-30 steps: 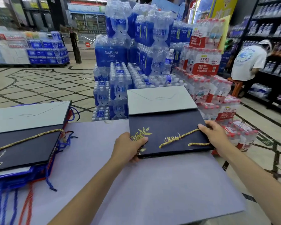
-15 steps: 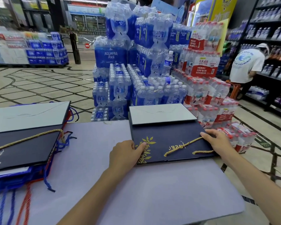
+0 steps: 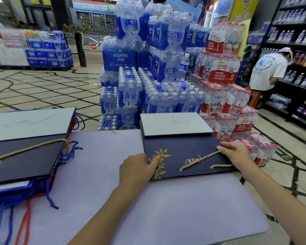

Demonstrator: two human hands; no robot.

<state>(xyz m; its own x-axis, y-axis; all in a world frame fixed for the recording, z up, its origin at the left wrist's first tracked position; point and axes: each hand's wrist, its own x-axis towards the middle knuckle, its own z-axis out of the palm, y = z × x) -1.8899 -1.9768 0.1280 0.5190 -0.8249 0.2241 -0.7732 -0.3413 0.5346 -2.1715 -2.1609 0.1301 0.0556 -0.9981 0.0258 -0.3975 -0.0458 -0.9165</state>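
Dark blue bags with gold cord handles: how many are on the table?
2. The right bag lies flat on the table, toward its far right side. The left bag tops the pile at the left edge; more may be hidden beneath it.

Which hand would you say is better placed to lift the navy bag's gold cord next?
Probably right: the right hand holds the edge of the navy bag, touching the gold cord; the left hand grips the opposite corner.

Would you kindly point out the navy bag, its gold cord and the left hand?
navy bag (image 3: 184,147), head view, bare front panel.
gold cord (image 3: 201,158), head view, along its upper strand.
left hand (image 3: 136,168), head view, back of the hand.
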